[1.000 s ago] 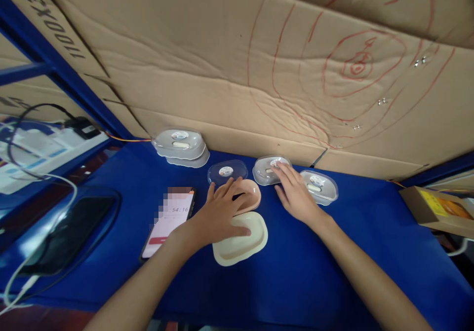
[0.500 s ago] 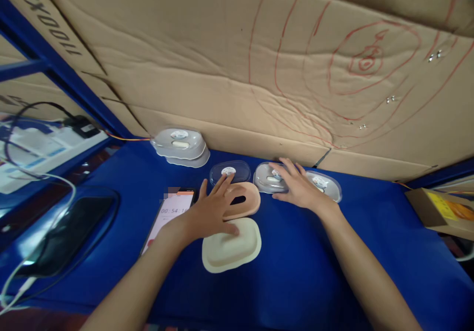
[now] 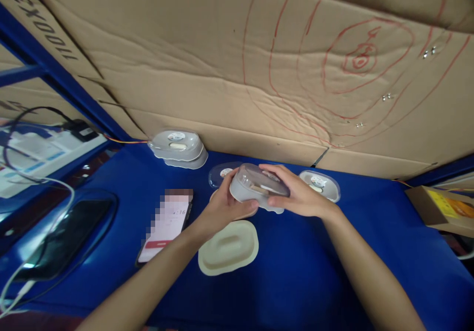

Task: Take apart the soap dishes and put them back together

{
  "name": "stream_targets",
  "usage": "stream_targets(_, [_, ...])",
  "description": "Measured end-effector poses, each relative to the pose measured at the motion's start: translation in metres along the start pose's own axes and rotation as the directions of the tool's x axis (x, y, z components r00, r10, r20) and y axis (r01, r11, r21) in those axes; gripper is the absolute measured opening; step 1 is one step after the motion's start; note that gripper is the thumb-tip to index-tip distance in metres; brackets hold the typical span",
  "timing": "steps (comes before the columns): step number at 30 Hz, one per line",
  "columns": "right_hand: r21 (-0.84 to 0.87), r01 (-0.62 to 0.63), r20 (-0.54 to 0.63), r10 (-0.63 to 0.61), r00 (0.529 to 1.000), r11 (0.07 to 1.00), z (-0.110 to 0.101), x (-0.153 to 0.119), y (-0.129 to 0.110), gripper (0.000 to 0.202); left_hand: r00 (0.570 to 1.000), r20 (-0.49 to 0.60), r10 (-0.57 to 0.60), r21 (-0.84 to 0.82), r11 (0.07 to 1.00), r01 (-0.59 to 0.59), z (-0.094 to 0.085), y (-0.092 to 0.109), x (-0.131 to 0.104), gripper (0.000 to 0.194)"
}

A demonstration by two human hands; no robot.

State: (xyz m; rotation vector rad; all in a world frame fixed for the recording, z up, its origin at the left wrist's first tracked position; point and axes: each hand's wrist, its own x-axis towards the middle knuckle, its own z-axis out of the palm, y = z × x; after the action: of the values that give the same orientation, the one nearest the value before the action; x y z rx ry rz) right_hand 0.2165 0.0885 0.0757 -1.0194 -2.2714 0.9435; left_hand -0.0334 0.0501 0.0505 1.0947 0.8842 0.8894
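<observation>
1. Both hands are clamped on one lidded container [image 3: 252, 188]: the left hand [image 3: 222, 198] grips its left end, the right hand [image 3: 303, 190] its right end, each with the thumb along the near side.
2. The container looks lifted and slightly tilted, above the middle of the tabletop [image 3: 307, 272], toward the far edge. Its clear top faces up; whether that top is pressed fully home cannot be told.
3. To hold it well, keep the pressure even at both ends and low on the grey body, since the thin clear top would probably flex or pop loose if squeezed.
4. Level it before shifting the grip, and let one hand carry the weight while the other moves.
5. Keep the thumbs off the wavy lower rim, which looks easy to bend.
6. Mind what lies underneath: a peach piece [image 3: 249, 214], mostly hidden by the left hand, and nearer the front edge a cream tray [image 3: 227, 248]. A clear lid [image 3: 218, 175] lies behind, toward the far edge.
7. Leave room on the right for the other container [image 3: 320, 185] by the far edge, and on the left for the phone [image 3: 168, 227].
</observation>
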Motion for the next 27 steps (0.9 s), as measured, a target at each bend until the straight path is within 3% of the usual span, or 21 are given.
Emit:
stream_targets(3, [-0.090, -0.058, -0.145, 0.045, 0.988, 0.994, -0.003, 0.000, 0.012, 0.066, 0.999, 0.031, -0.044, 0.102, 0.994, 0.041, -0.002, 0.004, -0.002, 0.092])
stream_targets(5, [-0.274, -0.131, -0.197, 0.078, 0.977, 0.953, -0.004, 0.000, 0.025, 0.068, 0.993, 0.112, -0.028, 0.197, 0.980, 0.005, -0.002, 0.004, -0.005, 0.090])
stream_targets(8, [-0.502, -0.193, -0.143, 0.139, 0.980, 0.843, 0.003, 0.003, 0.041, 0.071, 0.957, 0.283, -0.067, 0.229, 0.974, 0.001, 0.002, 0.000, -0.010, 0.093])
stream_targets(12, [-0.548, -0.215, -0.106, 0.187, 0.977, 0.808, 0.020, 0.015, 0.050, 0.072, 0.912, 0.387, -0.139, 0.191, 0.979, 0.068, 0.009, -0.007, -0.015, 0.098])
stream_targets(17, [-0.526, -0.206, -0.108, 0.176, 0.978, 0.825, 0.014, 0.019, 0.032, 0.065, 0.961, 0.257, -0.100, 0.153, 0.986, 0.061, 0.012, -0.014, -0.009, 0.100])
stream_targets(20, [-0.300, -0.121, 0.040, 0.140, 0.989, 0.946, -0.001, 0.008, 0.006, 0.060, 0.992, 0.120, -0.029, 0.062, 0.998, 0.022, 0.014, -0.014, -0.005, 0.094])
stream_targets(23, [-0.090, -0.086, 0.260, 0.107, 0.960, 0.992, -0.008, -0.002, -0.019, 0.084, 0.997, 0.072, -0.004, 0.008, 1.000, 0.004, 0.017, -0.009, -0.005, 0.087])
stream_targets(25, [-0.096, -0.106, 0.283, 0.129, 0.951, 0.990, -0.008, -0.004, -0.029, 0.100, 0.997, 0.077, -0.002, -0.005, 1.000, 0.003, 0.018, -0.006, -0.005, 0.087])
stream_targets(27, [-0.112, -0.129, 0.268, 0.155, 0.951, 0.985, -0.009, -0.004, -0.033, 0.099, 0.996, 0.088, -0.007, 0.000, 1.000, 0.007, 0.018, -0.006, -0.005, 0.088])
